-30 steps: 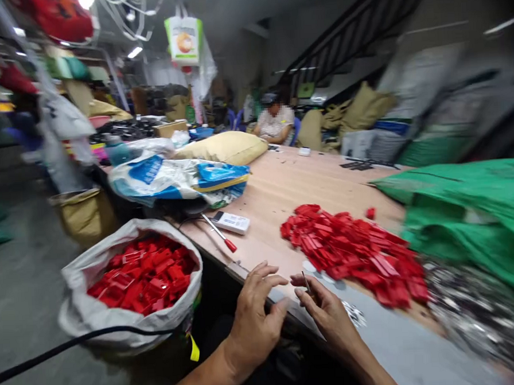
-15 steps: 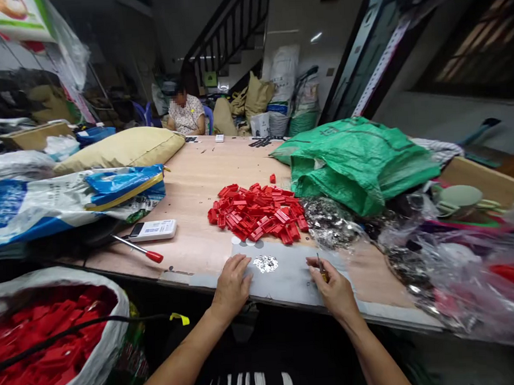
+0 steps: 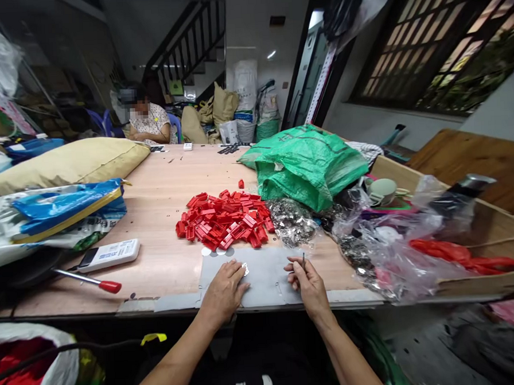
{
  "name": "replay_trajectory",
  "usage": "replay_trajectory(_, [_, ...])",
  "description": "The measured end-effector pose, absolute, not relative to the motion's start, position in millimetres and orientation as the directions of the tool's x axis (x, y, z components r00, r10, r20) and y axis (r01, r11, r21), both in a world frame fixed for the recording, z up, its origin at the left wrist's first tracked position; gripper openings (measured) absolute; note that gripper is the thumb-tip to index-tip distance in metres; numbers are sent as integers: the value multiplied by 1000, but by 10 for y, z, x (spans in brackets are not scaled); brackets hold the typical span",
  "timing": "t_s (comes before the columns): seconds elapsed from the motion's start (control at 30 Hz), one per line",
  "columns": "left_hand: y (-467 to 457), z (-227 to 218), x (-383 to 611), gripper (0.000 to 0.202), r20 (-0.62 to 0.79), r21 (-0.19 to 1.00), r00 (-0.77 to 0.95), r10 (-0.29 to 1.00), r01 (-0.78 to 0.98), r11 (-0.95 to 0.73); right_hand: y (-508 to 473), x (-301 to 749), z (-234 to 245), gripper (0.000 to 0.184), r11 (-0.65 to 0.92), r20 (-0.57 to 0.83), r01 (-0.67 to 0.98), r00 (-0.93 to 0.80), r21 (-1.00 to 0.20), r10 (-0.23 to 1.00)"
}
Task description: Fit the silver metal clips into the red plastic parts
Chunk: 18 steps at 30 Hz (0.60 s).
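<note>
My left hand (image 3: pixel 224 289) rests palm down on a grey mat (image 3: pixel 265 272) at the table's near edge, fingers lying over a small pile of shiny metal bits (image 3: pixel 245 268). My right hand (image 3: pixel 307 282) is pinched on a thin dark tool (image 3: pixel 303 261) held upright above the mat. Just beyond the mat lies a heap of red plastic pieces (image 3: pixel 224 220), and beside it a clear bag of small metal parts (image 3: pixel 293 222).
A green plastic bag (image 3: pixel 307 164) sits behind the metal parts. A red-handled screwdriver (image 3: pixel 87 280) and a white remote (image 3: pixel 109 255) lie at left, near blue-white sacks (image 3: pixel 47 218). A sack of red pieces (image 3: pixel 29 371) stands below the table. Another person (image 3: pixel 147 120) sits at the far end.
My view swung right from the sack on the floor to the table. My left hand came down onto the mat and slid over the metal bits. My right hand keeps the thin tool.
</note>
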<state>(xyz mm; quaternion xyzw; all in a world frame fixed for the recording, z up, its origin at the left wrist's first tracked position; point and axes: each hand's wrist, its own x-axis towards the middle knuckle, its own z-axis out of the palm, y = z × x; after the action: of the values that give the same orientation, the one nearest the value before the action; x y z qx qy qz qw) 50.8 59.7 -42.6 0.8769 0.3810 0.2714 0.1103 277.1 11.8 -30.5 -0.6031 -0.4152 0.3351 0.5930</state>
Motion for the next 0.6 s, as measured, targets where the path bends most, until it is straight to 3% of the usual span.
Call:
replay_trajectory(0.03, [597, -442, 503, 33, 407, 403, 556, 725, 603, -689, 124, 2802, -285, 43, 41, 93, 125, 445, -991, 891])
replay_trajectory(0.1, [598, -462, 494, 30, 436, 410, 540, 720, 592, -693, 158, 2904, -221, 44, 1, 162, 322, 474, -947, 865])
replay_trajectory(0.17, [600, -461, 487, 32, 458, 413, 529, 714, 584, -698, 234, 3044, -135, 41, -62, 263, 579, 461, -813, 848])
replay_trajectory(0.23, [600, -447, 479, 36, 462, 395, 549, 696, 575, -716, 355, 3181, -50, 32, -100, 313, 731, 406, -674, 859])
replay_trajectory(0.3, [599, -433, 473, 41, 445, 355, 597, 668, 567, -743, 510, 3279, 12, 26, -109, 310, 791, 357, -602, 881])
replay_trajectory(0.47, [607, -464, 469, 40, 422, 264, 654, 628, 574, -775, 925, 3330, 62, 36, -183, 236, 884, 305, -430, 923])
replay_trajectory(0.6, [630, -541, 467, 38, 458, 223, 665, 590, 556, -801, 1164, 3310, 72, 60, -231, 149, 912, 295, -339, 944])
